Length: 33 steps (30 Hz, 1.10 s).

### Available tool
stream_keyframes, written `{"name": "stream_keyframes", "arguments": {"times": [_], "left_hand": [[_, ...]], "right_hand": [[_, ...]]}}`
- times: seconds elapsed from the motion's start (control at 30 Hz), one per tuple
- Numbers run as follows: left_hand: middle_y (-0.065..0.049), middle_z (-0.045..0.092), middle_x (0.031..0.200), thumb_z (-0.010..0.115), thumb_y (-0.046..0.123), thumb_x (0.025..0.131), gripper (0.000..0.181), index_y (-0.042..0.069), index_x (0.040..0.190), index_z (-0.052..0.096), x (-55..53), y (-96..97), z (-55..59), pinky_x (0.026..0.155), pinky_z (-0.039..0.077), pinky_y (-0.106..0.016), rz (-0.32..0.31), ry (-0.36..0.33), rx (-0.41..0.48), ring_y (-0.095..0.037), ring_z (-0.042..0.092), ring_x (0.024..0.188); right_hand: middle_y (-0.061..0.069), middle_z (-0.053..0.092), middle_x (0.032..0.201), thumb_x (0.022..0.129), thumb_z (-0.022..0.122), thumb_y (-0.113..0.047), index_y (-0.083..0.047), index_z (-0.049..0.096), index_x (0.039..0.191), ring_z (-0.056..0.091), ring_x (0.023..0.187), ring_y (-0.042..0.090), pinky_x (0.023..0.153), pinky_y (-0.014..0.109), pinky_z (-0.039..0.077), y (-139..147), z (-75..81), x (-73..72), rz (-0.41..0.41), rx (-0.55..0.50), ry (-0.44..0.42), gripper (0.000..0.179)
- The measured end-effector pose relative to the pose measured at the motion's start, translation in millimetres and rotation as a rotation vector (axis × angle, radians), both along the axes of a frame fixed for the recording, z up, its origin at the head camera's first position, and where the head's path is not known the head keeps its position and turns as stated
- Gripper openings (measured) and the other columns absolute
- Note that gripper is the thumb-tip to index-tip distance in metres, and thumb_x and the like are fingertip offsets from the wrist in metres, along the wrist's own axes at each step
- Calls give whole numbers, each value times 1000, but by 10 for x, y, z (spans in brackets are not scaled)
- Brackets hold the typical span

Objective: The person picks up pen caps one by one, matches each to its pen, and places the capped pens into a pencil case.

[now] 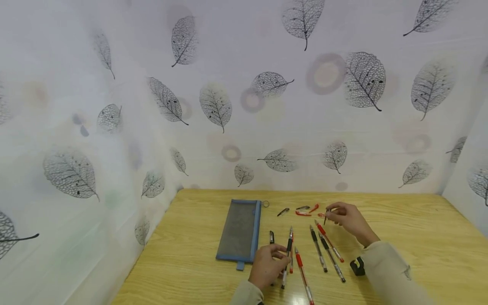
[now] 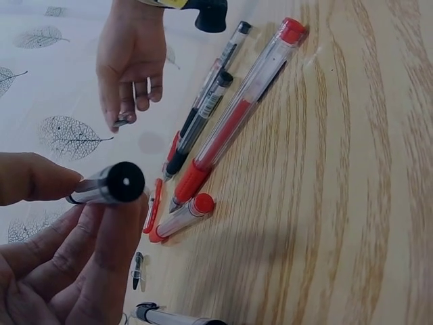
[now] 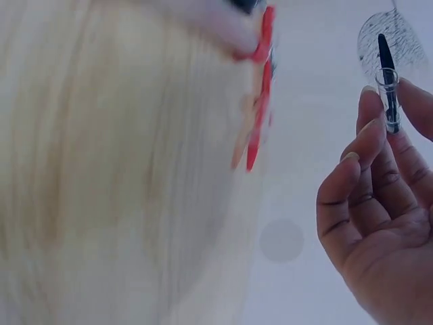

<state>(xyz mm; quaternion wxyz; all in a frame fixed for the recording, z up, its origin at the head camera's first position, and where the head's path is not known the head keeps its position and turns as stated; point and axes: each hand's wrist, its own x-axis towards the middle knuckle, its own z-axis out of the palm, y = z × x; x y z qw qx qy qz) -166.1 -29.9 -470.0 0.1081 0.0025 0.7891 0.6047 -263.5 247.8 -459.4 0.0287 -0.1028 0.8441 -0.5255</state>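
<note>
My left hand (image 1: 267, 264) holds an uncapped black gel pen (image 1: 289, 248) between thumb and fingers, its tip pointing away; the left wrist view shows its black end plug (image 2: 127, 181). Farther back on the right, my right hand (image 1: 350, 220) pinches a clear pen cap with a black clip (image 3: 389, 88), raised above the table and apart from the pen. Beside the left hand lie a black pen (image 1: 271, 237) with its cap on and a red pen (image 1: 292, 262), partly hidden. An uncapped red pen (image 1: 303, 271) lies just right of them.
Between the hands lie two uncapped black pens (image 1: 318, 248) and another red pen (image 1: 331, 243). Several loose caps, black (image 1: 283, 212) and red (image 1: 303, 214), are scattered farther back. A grey mesh pouch (image 1: 238, 231) with blue edging lies left. Leaf-patterned sheeting (image 1: 267, 127) rises behind the wooden table (image 1: 183, 254).
</note>
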Motion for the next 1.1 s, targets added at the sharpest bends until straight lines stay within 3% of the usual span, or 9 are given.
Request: {"name": "stream_keyframes", "arguments": {"times": [0.33,0.73,1.1], "left_hand": [[1,65,79,71,7,84,17,8,101,71,19,22,18,48,56,-29,6,-5,7,-13,64,60],[1,65,79,70,9,84,16,10,100,71,41,22,16,47,55,-29,-5,11,3,-13,63,57],[-2,65,83,68,8,86,19,7,105,69,49,15,-9,49,56,-31,-21,-16,78,-19,66,57]], "right_hand": [[16,67,99,95,62,-27,5,56,123,59,84,31,72,41,52,-309,64,138,-28,-106,-44,44],[8,68,96,95,63,-23,2,60,119,60,87,27,75,39,53,-646,29,315,-30,-253,-68,35],[10,69,97,91,67,-20,4,59,121,61,88,28,76,39,54,-926,-60,370,-93,-333,-83,39]]}}
